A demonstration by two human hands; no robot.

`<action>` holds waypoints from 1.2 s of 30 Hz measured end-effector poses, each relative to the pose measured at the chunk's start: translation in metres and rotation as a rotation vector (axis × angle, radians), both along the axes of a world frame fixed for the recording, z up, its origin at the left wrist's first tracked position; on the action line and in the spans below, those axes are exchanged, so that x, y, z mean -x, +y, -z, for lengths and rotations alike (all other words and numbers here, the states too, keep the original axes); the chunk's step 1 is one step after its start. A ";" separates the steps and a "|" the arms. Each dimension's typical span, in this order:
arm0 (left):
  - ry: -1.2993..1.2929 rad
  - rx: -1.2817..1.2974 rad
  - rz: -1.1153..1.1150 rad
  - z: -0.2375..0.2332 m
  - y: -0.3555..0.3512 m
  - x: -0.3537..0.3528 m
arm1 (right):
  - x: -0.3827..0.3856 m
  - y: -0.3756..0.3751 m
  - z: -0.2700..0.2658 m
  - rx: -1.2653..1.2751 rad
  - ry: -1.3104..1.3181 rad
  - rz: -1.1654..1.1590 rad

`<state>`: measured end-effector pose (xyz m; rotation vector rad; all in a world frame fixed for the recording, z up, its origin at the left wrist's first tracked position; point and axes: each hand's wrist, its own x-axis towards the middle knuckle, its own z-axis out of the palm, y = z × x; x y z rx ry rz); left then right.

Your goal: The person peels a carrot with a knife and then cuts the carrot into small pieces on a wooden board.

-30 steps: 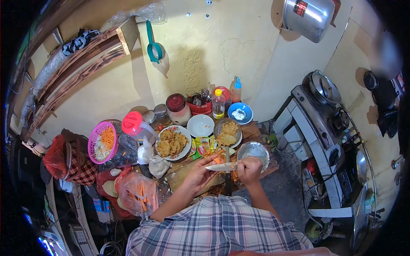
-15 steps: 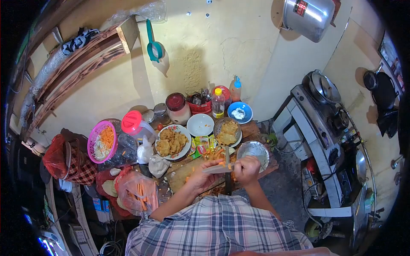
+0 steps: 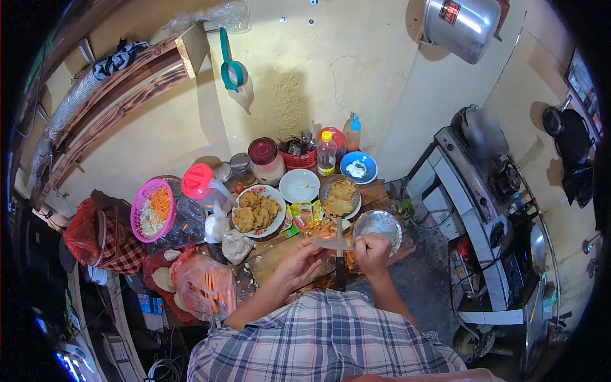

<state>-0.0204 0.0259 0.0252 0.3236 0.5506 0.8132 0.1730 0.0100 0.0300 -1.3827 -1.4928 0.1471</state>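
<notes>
Two hands are meeting at one knife

The right hand (image 3: pixel 373 251) is holding the knife (image 3: pixel 331 243) near the middle of the frame. Its grip is closing tight around the handle, and the blade is pointing left. The left hand (image 3: pixel 302 261) is curling its fingers by the blade. I am not able to tell if its grip is holding anything.

Under the knife, a long handle with a dark end is running up to a round strainer (image 3: pixel 324 190), which is carrying fried food. A metal bowl (image 3: pixel 380 223) is sitting to the right on the worktop (image 3: pixel 405 243). Left of the strainer, a flowery plate (image 3: pixel 279 223) is holding more fried food. At centre left, a pink basket (image 3: pixel 135 213) is holding orange and white shreds. Below it, carrots (image 3: pixel 212 293) are lying in a clear bag.
</notes>
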 end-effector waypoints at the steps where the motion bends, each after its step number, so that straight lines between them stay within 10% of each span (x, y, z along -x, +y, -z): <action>1: 0.020 -0.016 -0.015 -0.006 0.000 0.001 | 0.000 0.000 -0.003 -0.055 -0.034 -0.040; 36: -0.042 0.082 0.006 -0.005 0.003 0.004 | 0.001 0.001 -0.008 -0.121 -0.164 -0.043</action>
